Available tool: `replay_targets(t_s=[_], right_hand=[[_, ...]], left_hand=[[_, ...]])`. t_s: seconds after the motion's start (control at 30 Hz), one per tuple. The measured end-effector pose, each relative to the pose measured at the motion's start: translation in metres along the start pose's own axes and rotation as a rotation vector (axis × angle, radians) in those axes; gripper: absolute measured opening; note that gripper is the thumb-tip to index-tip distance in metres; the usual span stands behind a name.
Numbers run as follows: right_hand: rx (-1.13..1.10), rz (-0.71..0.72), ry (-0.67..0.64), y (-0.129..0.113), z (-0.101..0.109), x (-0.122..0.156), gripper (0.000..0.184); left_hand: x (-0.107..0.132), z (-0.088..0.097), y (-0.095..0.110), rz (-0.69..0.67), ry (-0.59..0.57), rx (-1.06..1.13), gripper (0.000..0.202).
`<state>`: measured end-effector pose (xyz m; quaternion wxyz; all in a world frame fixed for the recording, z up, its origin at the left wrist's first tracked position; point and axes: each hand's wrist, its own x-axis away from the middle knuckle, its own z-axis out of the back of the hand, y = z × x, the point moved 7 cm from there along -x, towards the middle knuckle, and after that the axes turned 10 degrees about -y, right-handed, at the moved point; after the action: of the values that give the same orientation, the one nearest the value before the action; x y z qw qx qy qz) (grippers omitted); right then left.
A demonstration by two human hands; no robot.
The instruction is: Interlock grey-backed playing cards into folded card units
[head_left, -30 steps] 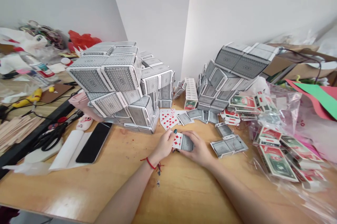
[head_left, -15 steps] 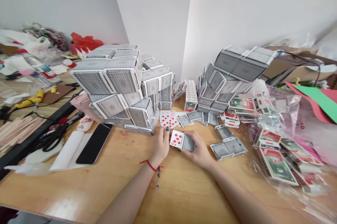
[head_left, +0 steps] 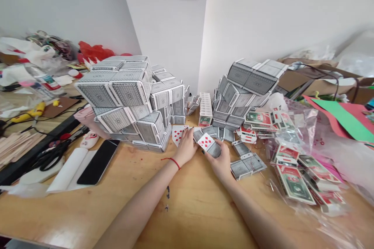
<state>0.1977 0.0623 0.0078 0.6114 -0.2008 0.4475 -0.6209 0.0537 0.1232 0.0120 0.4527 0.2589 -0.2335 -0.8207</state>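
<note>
Grey-backed card piece (head_left: 215, 149): pinched in right hand (head_left: 222, 163), above mid-table (head_left: 198, 202); left hand (head_left: 187, 149) now shifted from beside it to diamond cards (head_left: 177, 133), grip indiscernible, one-handed support apparently sufficing.

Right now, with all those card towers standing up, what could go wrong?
First, the left hand is near the bigger card tower, so a bump might knock it; its upper blocks jut out past the ones below.
Second, the left hand is over the loose diamond cards, so they could get pushed about.
Third, the right hand holds a folded card piece, and squeezing too hard might bend it.
</note>
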Motion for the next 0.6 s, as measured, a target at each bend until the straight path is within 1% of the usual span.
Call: replay_targets(t_s=[0.07, 0.13, 0.23, 0.27, 0.3, 0.33, 0.43, 0.5, 0.6], right_hand=[[0.018, 0.004, -0.008, -0.001, 0.000, 0.000, 0.048], [0.012, 0.001, -0.006, -0.002, 0.001, 0.001, 0.047], [-0.011, -0.038, 0.018, 0.001, 0.002, 0.002, 0.049], [-0.015, -0.049, 0.024, 0.003, 0.003, 0.003, 0.050], [-0.016, -0.053, 0.027, 0.004, 0.002, 0.003, 0.050], [-0.014, -0.051, 0.028, 0.005, 0.002, 0.002, 0.051], [-0.008, -0.001, 0.005, 0.003, -0.001, 0.002, 0.050], [-0.016, 0.052, -0.030, -0.001, -0.004, 0.001, 0.050], [-0.029, 0.123, -0.082, -0.007, -0.008, 0.002, 0.050]], left_hand=[[-0.005, 0.001, -0.002, -0.024, -0.016, 0.029, 0.054], [-0.004, 0.008, -0.003, -0.030, -0.002, 0.054, 0.052], [0.008, 0.025, -0.008, 0.014, 0.073, 0.104, 0.053], [0.014, 0.030, -0.010, 0.023, 0.090, 0.146, 0.052], [0.019, 0.033, -0.014, 0.037, 0.083, 0.217, 0.053], [0.025, 0.033, -0.018, 0.049, 0.049, 0.310, 0.055], [0.040, 0.026, -0.024, 0.061, -0.108, 0.558, 0.056], [0.048, 0.024, -0.027, 0.074, -0.154, 0.624, 0.055], [0.053, 0.022, -0.027, 0.085, -0.198, 0.715, 0.053]])
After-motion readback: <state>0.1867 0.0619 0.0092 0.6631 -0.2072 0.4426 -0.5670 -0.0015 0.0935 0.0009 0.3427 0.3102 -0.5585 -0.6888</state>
